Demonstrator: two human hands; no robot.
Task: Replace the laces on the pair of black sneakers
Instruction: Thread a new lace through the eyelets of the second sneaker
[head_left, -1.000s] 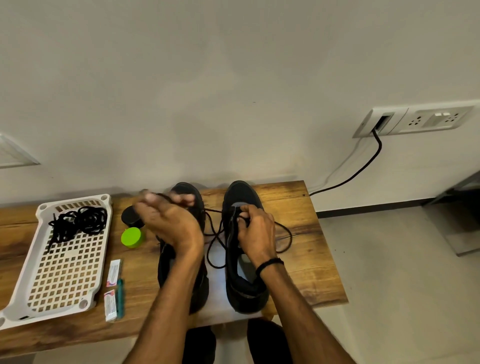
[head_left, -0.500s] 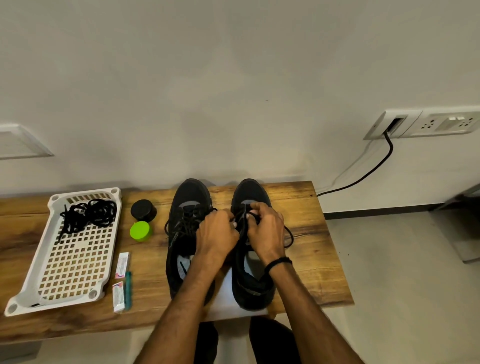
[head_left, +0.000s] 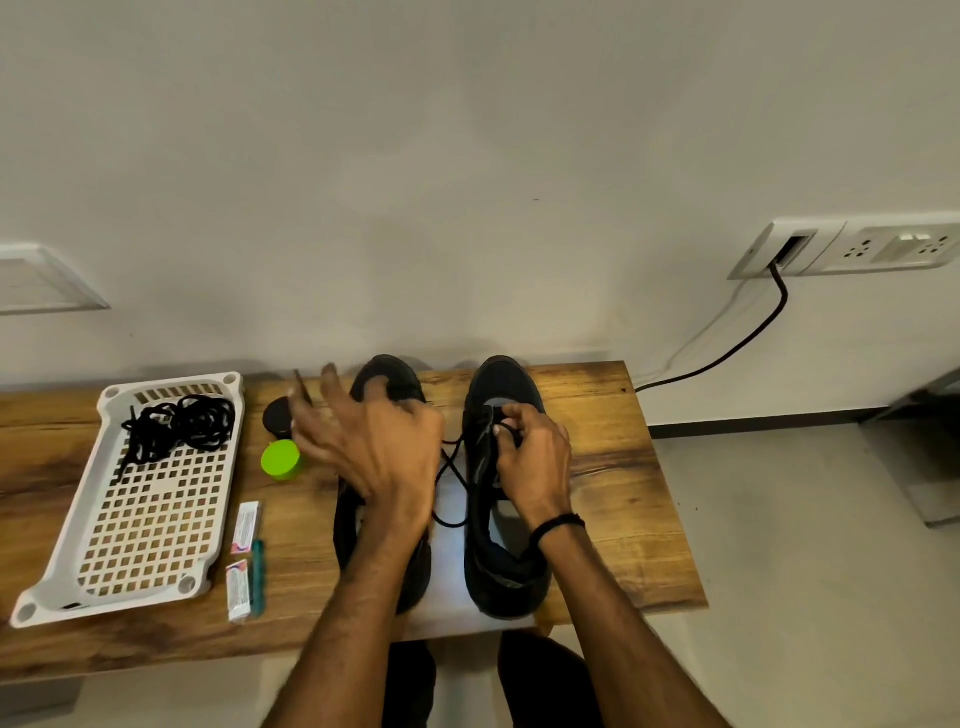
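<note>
- Two black sneakers sit side by side on the wooden table (head_left: 608, 467): the left sneaker (head_left: 390, 372) and the right sneaker (head_left: 480, 545).
- Both lie long-ways from front to back. The toes point away at the wall and the heels point back at the person.
- White paper (head_left: 451, 571) lies under the two sneakers.
- The right hand (head_left: 535, 460) is over the front half of the right sneaker. Its fingers are curled and pinch a black lace (head_left: 451, 480) up near the toe end.
- The lace hangs in loose loops in the gap between the two sneakers and runs over to the left hand (head_left: 366, 441).
- The left hand is above the left sneaker and hides a lot of it. Its fingers reach out to the left. It is blurry, so I cannot tell if it holds the lace or not.
- The right wrist has a black band (head_left: 558, 525) on it.
- A white basket (head_left: 171, 382) with holes sits far left on the table. A bunch of black laces (head_left: 179, 426) lies at its far end.
- Between the basket and the left sneaker are a black round tub (head_left: 275, 415) and a green round tub (head_left: 280, 460).
- Nearer the person lie two small packets (head_left: 245, 527) and a teal pen (head_left: 257, 577).
- A black cable (head_left: 753, 338) goes up to a wall socket (head_left: 789, 249) on the right.
</note>
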